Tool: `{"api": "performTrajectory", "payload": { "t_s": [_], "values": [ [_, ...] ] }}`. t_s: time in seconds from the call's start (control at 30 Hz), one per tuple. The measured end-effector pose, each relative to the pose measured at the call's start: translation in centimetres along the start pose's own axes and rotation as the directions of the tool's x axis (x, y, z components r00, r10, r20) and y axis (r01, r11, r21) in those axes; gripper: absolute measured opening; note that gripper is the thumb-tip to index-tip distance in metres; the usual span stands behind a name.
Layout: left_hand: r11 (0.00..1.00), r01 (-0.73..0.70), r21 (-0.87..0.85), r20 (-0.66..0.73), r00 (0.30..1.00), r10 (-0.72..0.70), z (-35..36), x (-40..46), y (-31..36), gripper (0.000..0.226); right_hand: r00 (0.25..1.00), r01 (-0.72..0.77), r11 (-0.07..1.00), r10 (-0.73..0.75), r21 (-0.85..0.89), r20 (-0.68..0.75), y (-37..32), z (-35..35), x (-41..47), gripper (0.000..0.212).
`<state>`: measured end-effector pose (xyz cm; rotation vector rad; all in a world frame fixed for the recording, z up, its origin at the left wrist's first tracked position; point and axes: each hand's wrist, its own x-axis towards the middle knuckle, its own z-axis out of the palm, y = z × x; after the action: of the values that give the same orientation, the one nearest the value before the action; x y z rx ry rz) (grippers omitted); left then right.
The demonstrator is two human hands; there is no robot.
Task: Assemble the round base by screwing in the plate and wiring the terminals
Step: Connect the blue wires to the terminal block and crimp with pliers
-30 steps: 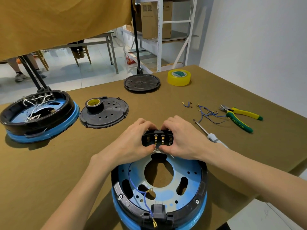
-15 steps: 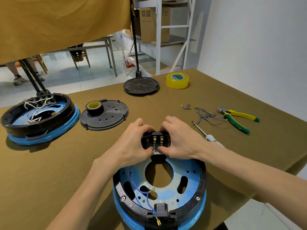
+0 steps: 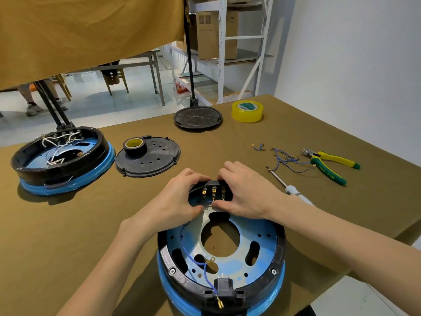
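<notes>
The round base (image 3: 222, 258), black-rimmed with a blue band and a blue inner plate (image 3: 257, 226), sits on the olive-covered table (image 3: 79, 236) close to the near edge; its lowest part is cut off by the bottom of the view. At the far side of the round base stands the terminal block (image 3: 213, 192), showing three brass tabs. The left hand (image 3: 180, 197) curls round the left end of this block, fingers over the top and thumb below. The right hand (image 3: 247, 192) grips the right end, and its thumb and fingertips appear to pinch a short bit of blue lead just below the tabs, though the lead's end is too small and too covered to make out. Both hands hide the block's sides, so how it seats in the rim cannot be told.

A blue wire (image 3: 193, 254) runs from beneath the left hand across the plate to a black connector (image 3: 224, 287) on the near rim of the round base, with a brass tip poking out.

Right of the round base lie a screwdriver (image 3: 288, 188), its handle partly behind the right forearm, loose blue wires (image 3: 284, 158) and green-yellow pliers (image 3: 330, 165). Left of the round base lies a black cover plate (image 3: 157, 160) carrying a roll of black tape (image 3: 134, 147), and farther left a second base (image 3: 61, 158) with white wiring. Beyond the round base are a yellow tape roll (image 3: 247, 111) and a black disc stand (image 3: 197, 117).
</notes>
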<state>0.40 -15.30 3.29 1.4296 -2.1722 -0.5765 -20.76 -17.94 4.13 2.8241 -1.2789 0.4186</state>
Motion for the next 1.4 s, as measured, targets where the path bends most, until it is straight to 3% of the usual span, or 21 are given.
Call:
{"api": "performTrajectory", "payload": {
  "t_s": [0.17, 0.33, 0.6, 1.07, 1.27, 1.4],
  "values": [
    [1.000, -0.010, -0.023, -0.034, 0.999, 0.009, 0.3, -0.2, -0.1, 0.060, 1.000, -0.002, 0.999, 0.002, 0.042, -0.011, 0.1, 0.1, -0.2, 0.045],
    [1.000, -0.010, -0.010, -0.054, 0.999, 0.010, 0.4, 0.0, -0.1, 0.059, 1.000, 0.023, 0.999, -0.023, -0.040, -0.012, 0.1, 0.3, -0.1, 0.047],
    [1.000, -0.016, 0.003, -0.061, 0.998, 0.017, 0.8, 0.4, -0.1, 0.053, 0.999, 0.006, 0.998, -0.008, 0.060, 0.044, 0.3, 0.2, 0.2, 0.051],
    [0.998, -0.042, 0.051, -0.083, 0.996, 0.046, 1.2, 0.6, -0.5, 0.051, 0.998, 0.061, 0.998, -0.061, -0.015, 0.018, 0.0, -0.1, 0.4, 0.045],
    [0.994, -0.054, 0.097, -0.093, 0.994, 0.064, 1.1, 0.4, 0.0, 0.048, 0.997, 0.002, 0.977, -0.019, 0.213, 0.077, 0.7, -0.4, -0.2, 0.043],
    [0.987, -0.056, 0.148, -0.099, 0.993, 0.072, 1.1, 0.6, 0.2, 0.046, 0.996, 0.002, 0.976, -0.022, 0.216, 0.091, 0.9, -0.3, -0.2, 0.044]
  ]
}}
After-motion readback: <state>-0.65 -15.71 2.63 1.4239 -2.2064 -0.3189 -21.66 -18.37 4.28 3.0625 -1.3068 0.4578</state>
